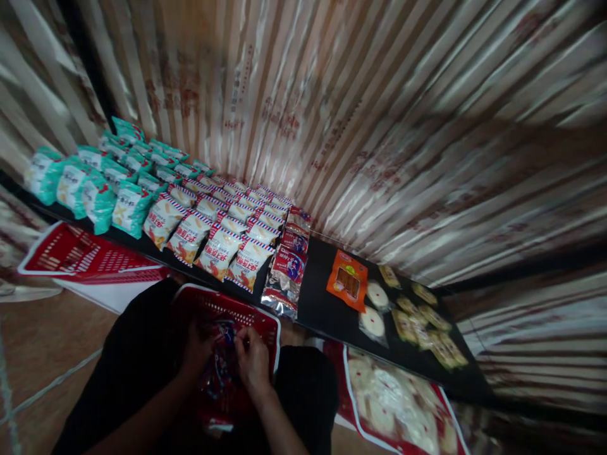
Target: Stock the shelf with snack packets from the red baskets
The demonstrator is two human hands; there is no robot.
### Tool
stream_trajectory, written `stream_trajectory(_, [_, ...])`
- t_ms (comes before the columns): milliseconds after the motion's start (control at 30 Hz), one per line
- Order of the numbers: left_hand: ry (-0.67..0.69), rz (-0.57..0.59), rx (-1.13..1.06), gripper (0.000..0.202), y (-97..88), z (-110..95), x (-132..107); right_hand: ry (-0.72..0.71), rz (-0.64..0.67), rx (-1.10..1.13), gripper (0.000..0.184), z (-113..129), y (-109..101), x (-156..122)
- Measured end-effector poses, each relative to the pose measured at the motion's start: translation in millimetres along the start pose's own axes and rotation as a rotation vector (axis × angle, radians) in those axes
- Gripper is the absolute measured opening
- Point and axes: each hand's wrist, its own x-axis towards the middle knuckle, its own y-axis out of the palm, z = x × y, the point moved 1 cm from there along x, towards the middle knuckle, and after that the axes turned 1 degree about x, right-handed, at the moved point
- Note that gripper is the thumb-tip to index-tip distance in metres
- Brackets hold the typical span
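- Grip of the right hand (253, 360): nearly closed, thumb and fingertips pinched together at the edge of a dark blue-and-red packet (226, 332).
- Grip of the left hand (196, 351): fingers curled at the packet's other side; too dim to tell how far they are closed or whether they hold it.
- That packet, thin and shiny, is inside the middle basket (263, 316), with more glossy wrapping below it, dim and hard to make out.
- Middle basket: red, perforated wall, pale rim, between two dark-clothed knees.
- Beyond the middle basket runs a flat black shelf (315, 284).
- Ahead of the basket, slightly right: a row of flat silver packets (284, 278) with blue-and-red print.
- Ahead of it, slightly left: puffy cream bags (218, 253) with striped edges; farther left, plump teal bags (130, 208).
- Right of it on the shelf: a flat orange pouch (348, 280), round white discs (372, 322) in clear wrap and small yellowish packets (446, 351).
- Right of it, below the shelf: another red basket (348, 373) of pale rounds (393, 404) in crinkled clear film.
- Behind everything, beyond the basket: pleated, glossy sheeting (265, 95) with reddish print.
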Motion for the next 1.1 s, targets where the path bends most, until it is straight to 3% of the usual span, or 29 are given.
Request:
stream_trajectory(67, [-0.012, 0.071, -0.080, 0.059, -3.0, -5, -12, 0.039, -0.026, 0.109, 0.007, 7, -12, -5])
stream_trajectory(233, [0.056, 0.393, -0.138, 0.041, -5.6, -24, -44, 0.094, -0.123, 0.381, 0.014, 21, -35, -9])
stream_trajectory(300, [0.099, 0.439, -0.136, 0.040, -5.2, -32, -54, 0.086, -0.155, 0.478, 0.017, 26, -44, -10])
stream_trajectory(467, [0.228, 0.458, -0.087, 0.038, -0.9, -55, -73, 0.082, -0.244, 0.645, 0.022, 33, -66, -10])
stream_trajectory(600, [0.326, 0.494, -0.107, 0.038, 7.4, -71, -79, 0.121, -0.298, 0.742, 0.037, 29, -80, -7])
stream_trajectory(867, [0.469, 0.532, -0.034, 0.035, 31.5, -88, -72, 0.156, -0.332, 0.638, 0.039, 8, -101, -7])
stream_trajectory(1100, [0.546, 0.526, 0.037, 0.027, 67.9, -122, -68, 0.183, -0.431, 0.654, 0.047, -1, -122, 14])
